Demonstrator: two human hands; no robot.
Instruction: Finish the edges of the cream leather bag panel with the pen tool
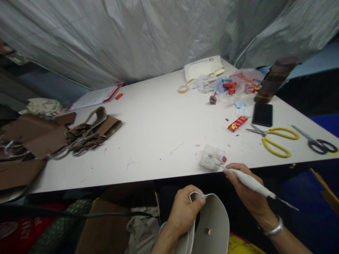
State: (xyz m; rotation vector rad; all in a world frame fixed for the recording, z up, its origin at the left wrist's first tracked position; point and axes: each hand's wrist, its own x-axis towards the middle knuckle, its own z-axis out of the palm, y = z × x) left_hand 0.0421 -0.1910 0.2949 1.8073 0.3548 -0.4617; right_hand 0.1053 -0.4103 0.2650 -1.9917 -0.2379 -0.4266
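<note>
My left hand (pixel 185 208) pinches the upper edge of an off-white handbag (pixel 217 218) below the table's front edge. Its broad panel bears a small gold-coloured clasp. My right hand (pixel 246 190) is closed round a white pen-shaped tool (pixel 250 181) with a thin metal tip. That tip reaches to a small pale block (pixel 210 157), seemingly wrapped in clear plastic, at the table's front edge; whether they touch I cannot tell. From the tool's rear end a thin pointed piece sticks out. Beside the block lies a small red round thing (pixel 224 159).
On the white table (pixel 148 141), yellow-handled scissors (pixel 277 141), black-handled scissors (pixel 319 144), a phone (pixel 262 114) and a dark bottle (pixel 277 79) stand or lie at right. Brown bag pieces (pixel 45 134) pile up at left. A tape roll (pixel 183 89) lies farther back.
</note>
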